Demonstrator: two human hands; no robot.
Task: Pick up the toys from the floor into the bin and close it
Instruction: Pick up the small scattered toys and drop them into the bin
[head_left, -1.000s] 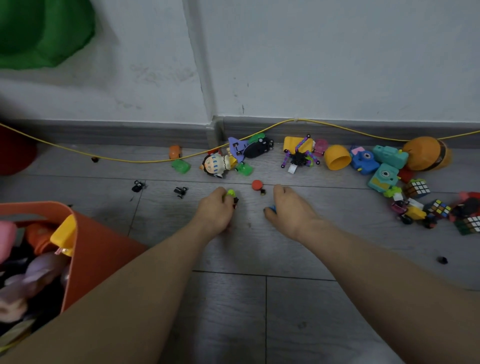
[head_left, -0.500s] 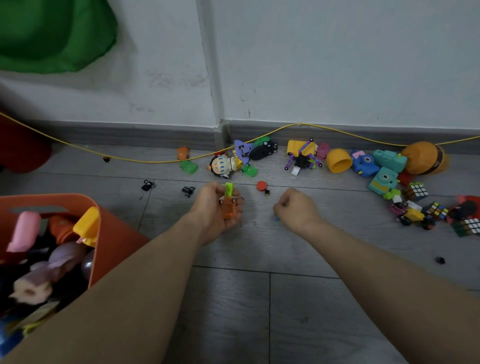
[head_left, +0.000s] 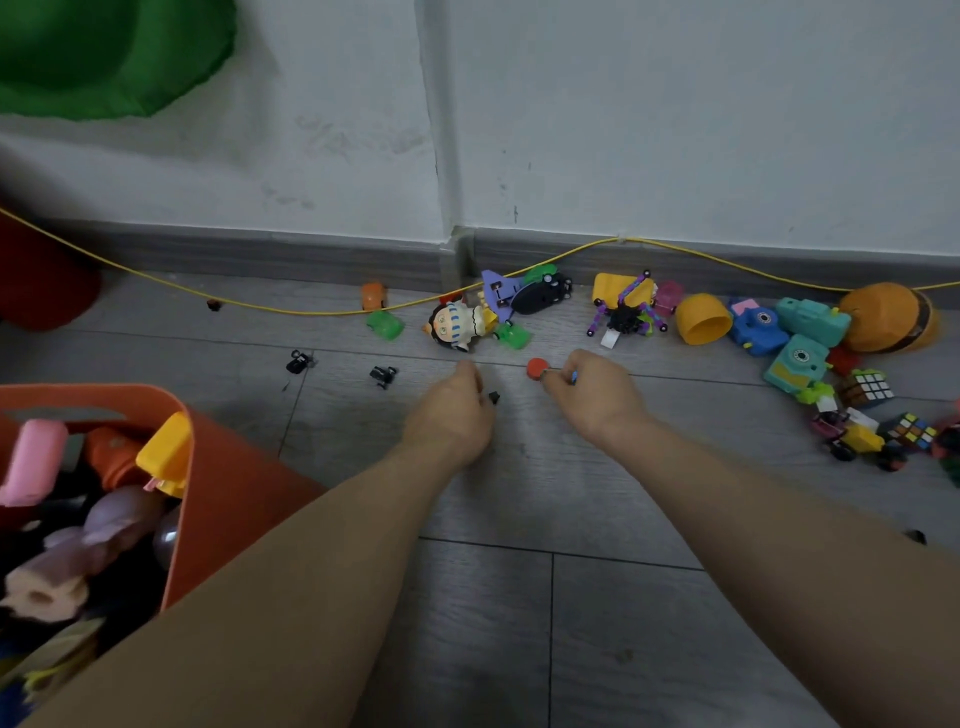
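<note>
- The left hand, clenched round something hidden, has left the small black piece beside it.
- The right hand, pinching a small blue bit, now touches the round red plastic disc; the orange plastic bin waits well left.

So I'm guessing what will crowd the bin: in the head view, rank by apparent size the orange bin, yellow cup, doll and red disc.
Largest to smallest:
1. orange bin, though nearest the camera
2. doll and yellow cup, too alike to rank
3. red disc

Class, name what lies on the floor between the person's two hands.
In the head view, a small black piece lies between the left hand and right hand.
</note>
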